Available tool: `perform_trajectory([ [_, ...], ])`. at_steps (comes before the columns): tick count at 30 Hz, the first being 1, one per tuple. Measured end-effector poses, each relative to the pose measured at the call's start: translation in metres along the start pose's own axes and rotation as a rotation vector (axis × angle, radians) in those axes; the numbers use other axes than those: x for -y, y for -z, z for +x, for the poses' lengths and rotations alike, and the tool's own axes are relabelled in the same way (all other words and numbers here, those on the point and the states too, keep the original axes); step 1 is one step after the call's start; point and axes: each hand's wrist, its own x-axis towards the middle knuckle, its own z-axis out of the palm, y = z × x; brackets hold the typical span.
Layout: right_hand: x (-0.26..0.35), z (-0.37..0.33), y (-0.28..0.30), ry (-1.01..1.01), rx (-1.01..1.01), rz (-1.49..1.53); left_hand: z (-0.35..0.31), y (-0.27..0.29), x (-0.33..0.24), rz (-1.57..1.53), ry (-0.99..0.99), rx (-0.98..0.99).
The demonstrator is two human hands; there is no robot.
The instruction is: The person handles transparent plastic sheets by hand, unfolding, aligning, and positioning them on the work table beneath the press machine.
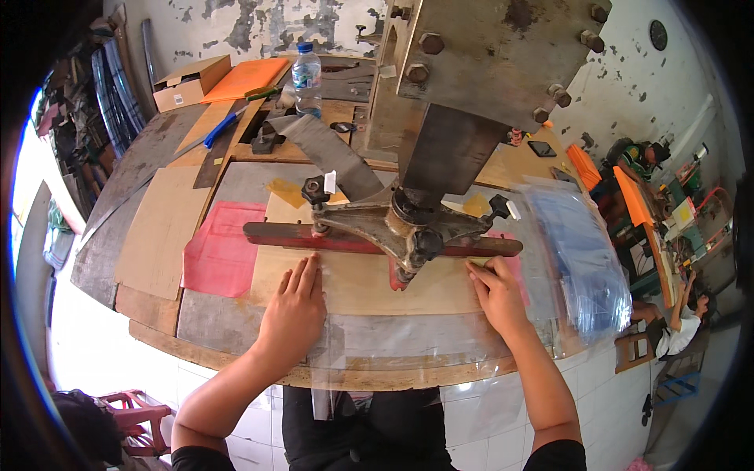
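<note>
My left hand point(294, 310) lies flat, fingers stretched forward, on a clear plastic sheet point(408, 345) spread over a tan board point(369, 294). Its fingertips reach the near side of a long, dark red-edged press bar point(353, 242). Toward the bar's right end, my right hand point(499, 298) has its fingers bent and drawn together at the board's edge; what they pinch, if anything, is too small to make out. A metal bracket with black knobs point(428, 243) carries the bar under a heavy press head point(503, 55). Part of the sheet hangs over the table's front edge.
Pink sheets point(224, 247) lie under the bar's ends. On the right is a stack of clear bluish plastic bags point(585, 267). Cardboard point(157, 235), a blue-handled knife point(222, 129), a water bottle point(306, 82) and a box point(188, 85) sit left and behind. Other people are at far right.
</note>
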Motion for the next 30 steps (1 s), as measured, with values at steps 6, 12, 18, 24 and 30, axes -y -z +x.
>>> perform_trajectory([
  [6, 0.0, 0.001, 0.002, 0.025, -0.019, 0.0, 0.001, 0.003, 0.0, 0.04, -0.016, -0.003],
  [12, 0.005, -0.002, 0.003, 0.023, -0.018, -0.039, -0.001, 0.005, 0.002, 0.023, -0.025, 0.011],
  [18, 0.012, -0.01, 0.016, 0.018, 0.065, -0.082, -0.008, 0.019, 0.012, -0.22, -0.059, -0.063],
  [24, 0.067, -0.06, 0.063, 0.128, -0.15, -0.14, -0.084, 0.072, -0.047, -0.602, 0.004, -0.083],
  [30, 0.096, -0.126, 0.079, 0.203, -0.823, 0.536, -0.144, 0.039, -0.183, -1.169, -0.301, 0.388],
])
